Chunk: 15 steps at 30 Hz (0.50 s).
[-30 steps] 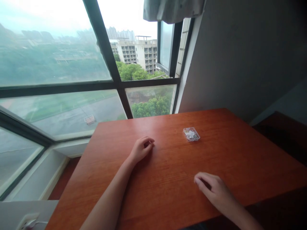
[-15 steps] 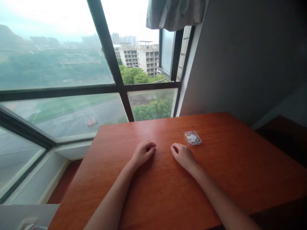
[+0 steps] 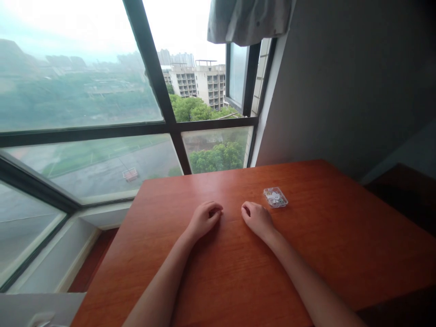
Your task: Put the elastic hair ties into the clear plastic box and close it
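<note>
My left hand [image 3: 205, 217] rests on its side on the reddish-brown wooden table [image 3: 218, 272], loosely curled, with thumb and fingertips together around a dark hollow. No object shows in it. Facing it across a short gap, my right hand [image 3: 258, 219] lies on the tabletop in the same loose curl, closed and holding nothing visible. A small clear plastic box [image 3: 275, 197] stands just beyond and to the right of my right hand, apart from it. Small light-coloured pieces show through its lid, too small to name.
Dark-framed windows [image 3: 136, 129] run along the far and left sides, and one pane [image 3: 237, 75] is swung outward. A grey curtain [image 3: 248, 20] hangs above. A grey wall [image 3: 334, 91] borders the table on the right. At bottom left is a pale ledge [image 3: 20, 304].
My right hand has shifted slightly left and away from me. My left hand and the plastic box look unchanged, apart from a slight shift of the whole view.
</note>
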Each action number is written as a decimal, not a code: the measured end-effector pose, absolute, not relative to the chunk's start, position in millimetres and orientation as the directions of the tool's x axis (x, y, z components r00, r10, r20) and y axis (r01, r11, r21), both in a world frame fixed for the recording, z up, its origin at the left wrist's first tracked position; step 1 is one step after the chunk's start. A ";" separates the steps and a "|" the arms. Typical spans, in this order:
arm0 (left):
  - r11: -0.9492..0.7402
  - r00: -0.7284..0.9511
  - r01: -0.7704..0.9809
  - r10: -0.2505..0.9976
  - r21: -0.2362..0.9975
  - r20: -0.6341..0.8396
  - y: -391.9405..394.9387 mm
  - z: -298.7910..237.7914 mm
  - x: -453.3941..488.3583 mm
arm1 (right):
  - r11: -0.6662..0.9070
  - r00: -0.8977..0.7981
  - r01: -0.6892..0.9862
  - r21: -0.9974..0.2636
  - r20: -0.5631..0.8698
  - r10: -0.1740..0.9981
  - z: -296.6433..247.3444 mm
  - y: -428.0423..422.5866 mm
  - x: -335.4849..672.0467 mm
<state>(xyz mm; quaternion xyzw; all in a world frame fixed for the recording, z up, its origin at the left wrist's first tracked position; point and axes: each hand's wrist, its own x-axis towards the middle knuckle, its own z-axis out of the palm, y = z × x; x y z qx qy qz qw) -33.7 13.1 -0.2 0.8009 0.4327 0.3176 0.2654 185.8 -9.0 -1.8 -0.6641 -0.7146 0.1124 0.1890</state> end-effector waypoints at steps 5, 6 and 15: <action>-0.483 0.423 0.529 0.863 0.698 0.276 13.2 -0.5 -34.0 | 0.120 -0.059 0.883 -0.454 0.147 0.987 -5.5 -13.1 187.8; -0.484 0.423 0.528 0.862 0.697 0.278 13.2 -0.3 -33.8 | 0.130 -0.063 0.878 -0.461 0.158 0.985 -6.4 -13.3 188.3; -0.496 0.428 0.523 0.856 0.693 0.290 14.3 -1.6 -34.6 | 0.257 -0.065 0.708 -0.658 0.301 0.951 2.3 -49.0 209.3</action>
